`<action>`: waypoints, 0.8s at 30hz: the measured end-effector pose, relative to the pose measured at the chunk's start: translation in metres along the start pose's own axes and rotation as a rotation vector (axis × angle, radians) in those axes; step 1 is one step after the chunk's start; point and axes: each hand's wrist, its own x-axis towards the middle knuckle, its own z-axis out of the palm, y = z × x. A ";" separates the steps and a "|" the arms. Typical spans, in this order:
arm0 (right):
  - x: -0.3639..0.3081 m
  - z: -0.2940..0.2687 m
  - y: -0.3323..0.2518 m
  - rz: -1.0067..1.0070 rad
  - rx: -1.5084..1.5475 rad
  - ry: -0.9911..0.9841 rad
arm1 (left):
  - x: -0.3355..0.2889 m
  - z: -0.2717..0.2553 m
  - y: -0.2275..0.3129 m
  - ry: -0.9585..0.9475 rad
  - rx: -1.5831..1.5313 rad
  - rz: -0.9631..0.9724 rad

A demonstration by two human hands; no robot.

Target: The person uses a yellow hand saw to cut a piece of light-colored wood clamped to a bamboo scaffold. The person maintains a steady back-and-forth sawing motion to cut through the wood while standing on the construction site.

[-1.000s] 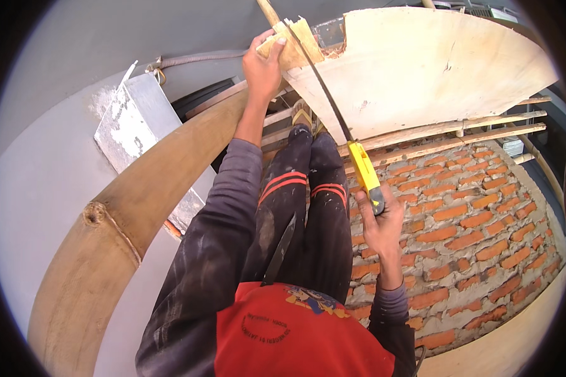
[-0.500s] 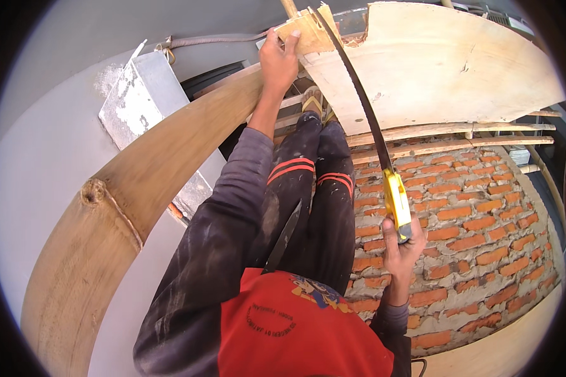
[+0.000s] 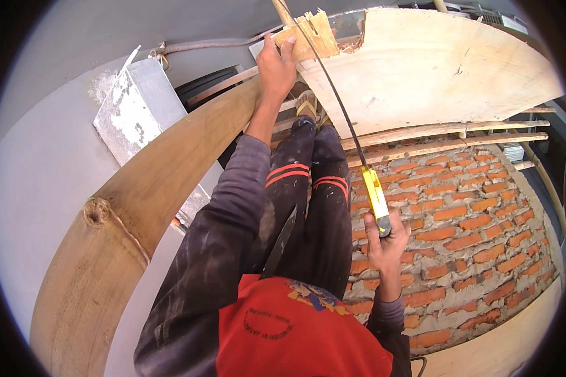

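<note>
My right hand (image 3: 388, 242) is wrapped round the yellow and grey handle of a handsaw (image 3: 376, 195). Its dark, narrow blade stretches up and away to a small piece of plywood (image 3: 308, 39) with a jagged far edge, and crosses over it. At the near left corner of that piece, my left hand (image 3: 277, 66) grips it with the thumb on top. Beneath and right of the piece lies a large pale plywood sheet (image 3: 434, 69) with a rough notch broken out of its far left edge. Whether the saw teeth bite into the wood cannot be made out.
A thick bamboo pole (image 3: 151, 163) slants up on the left beside a grey, paint-flecked block (image 3: 138, 107) on the wall. On the right are a brick surface (image 3: 453, 232) and wooden battens (image 3: 446, 141). My sandalled feet (image 3: 306, 103) stand past the bamboo. A dark blade (image 3: 279, 245) lies along my thighs.
The saw handle and my right hand have shifted left and slightly nearer me, and the blade has turned more edge-on. My left hand still holds the small plywood piece.
</note>
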 end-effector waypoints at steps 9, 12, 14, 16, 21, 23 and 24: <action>0.000 0.005 -0.001 -0.006 0.002 0.040 | 0.001 0.002 -0.003 0.003 0.004 -0.013; 0.004 0.006 -0.005 0.007 0.040 0.039 | 0.000 0.001 0.000 -0.009 -0.046 -0.018; 0.006 0.011 -0.006 0.025 0.057 0.025 | 0.001 0.003 0.000 0.025 -0.031 0.034; 0.009 0.015 -0.005 0.041 0.054 0.015 | 0.001 0.004 -0.005 0.030 -0.130 0.014; 0.000 0.015 -0.002 -0.033 -0.018 0.018 | 0.000 0.006 0.003 0.040 -0.263 -0.008; -0.005 0.014 -0.002 -0.044 -0.028 0.012 | 0.000 0.006 -0.001 0.058 -0.329 -0.009; -0.006 0.015 -0.004 -0.048 -0.028 0.013 | 0.000 0.005 0.000 0.049 -0.294 -0.012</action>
